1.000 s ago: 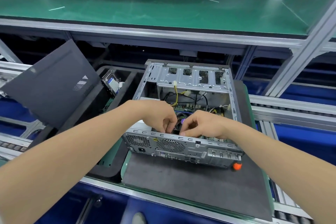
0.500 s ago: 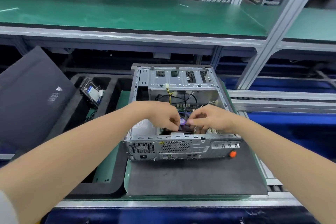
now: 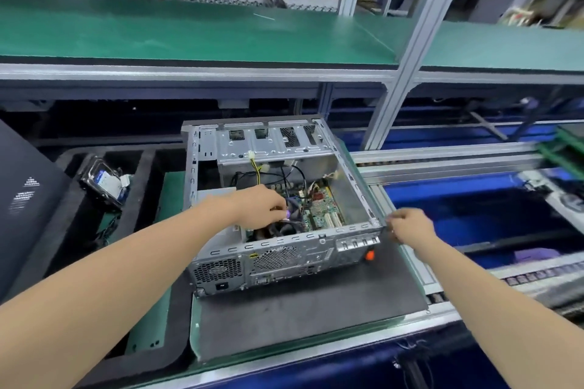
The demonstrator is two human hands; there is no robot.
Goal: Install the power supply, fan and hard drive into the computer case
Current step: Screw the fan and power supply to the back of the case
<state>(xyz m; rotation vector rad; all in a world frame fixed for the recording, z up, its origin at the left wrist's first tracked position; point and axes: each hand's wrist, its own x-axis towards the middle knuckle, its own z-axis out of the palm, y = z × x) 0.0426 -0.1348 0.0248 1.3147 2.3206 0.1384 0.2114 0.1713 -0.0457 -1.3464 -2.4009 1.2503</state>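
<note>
Evidently seating it, the left hand pinches the fan inside the computer case at mid-frame, while the right hand curls at its right corner, grip unclear, likely steadying; the hard drive waits in the foam tray at frame left.

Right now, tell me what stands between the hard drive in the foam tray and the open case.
The foam tray's divider and the case's left wall stand between the hard drive and the case interior; above them nothing visible blocks.
</note>
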